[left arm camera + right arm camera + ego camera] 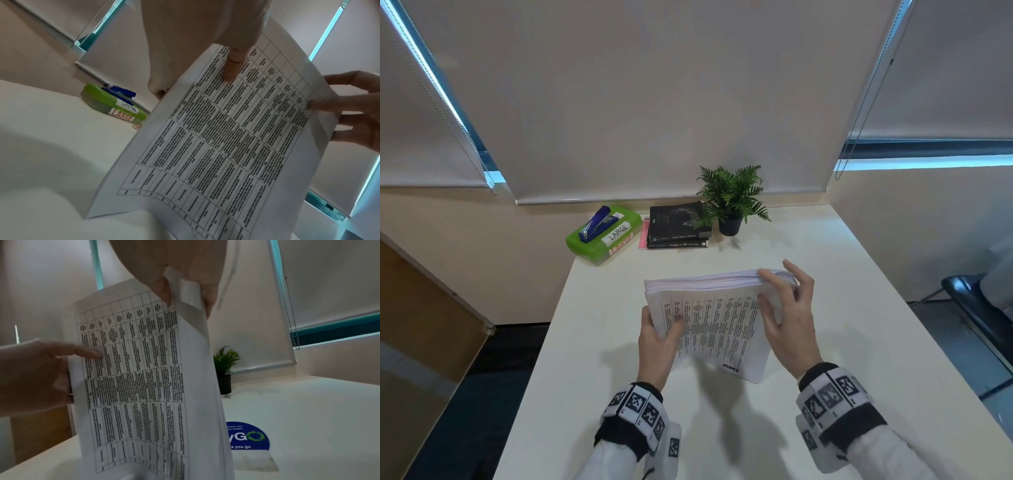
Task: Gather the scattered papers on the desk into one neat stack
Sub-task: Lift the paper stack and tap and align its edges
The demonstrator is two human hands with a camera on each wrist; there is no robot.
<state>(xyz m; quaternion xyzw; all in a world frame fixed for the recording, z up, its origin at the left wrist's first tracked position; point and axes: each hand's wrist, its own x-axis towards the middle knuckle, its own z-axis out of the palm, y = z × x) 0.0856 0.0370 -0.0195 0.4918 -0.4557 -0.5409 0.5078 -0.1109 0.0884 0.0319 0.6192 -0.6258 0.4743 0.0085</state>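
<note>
Head view, item one: stack of papers [709, 322], white printed sheets, top page a ruled table of dense black text; thick, edges roughly flush, held tilted on end with its lower edge on or just above the desk [842, 308], mid-surface. Left hand [655, 346] grips the stack's left side, thumb laid across the printed face. Right hand [789, 318] clasps the upper right corner, thumb in front, fingers wrapped behind. Desk: matte cream rectangular top, smooth. Far edge, left to right: green translucent plastic box [604, 234] labelled LARGE, with a blue stapler [598, 223] on its lid; two dark paperback books [678, 226] stacked flat; fern-like plant [732, 197] in a small black round pot. Right wrist view: round blue sticker [249, 436] on the desk behind the stack.
</note>
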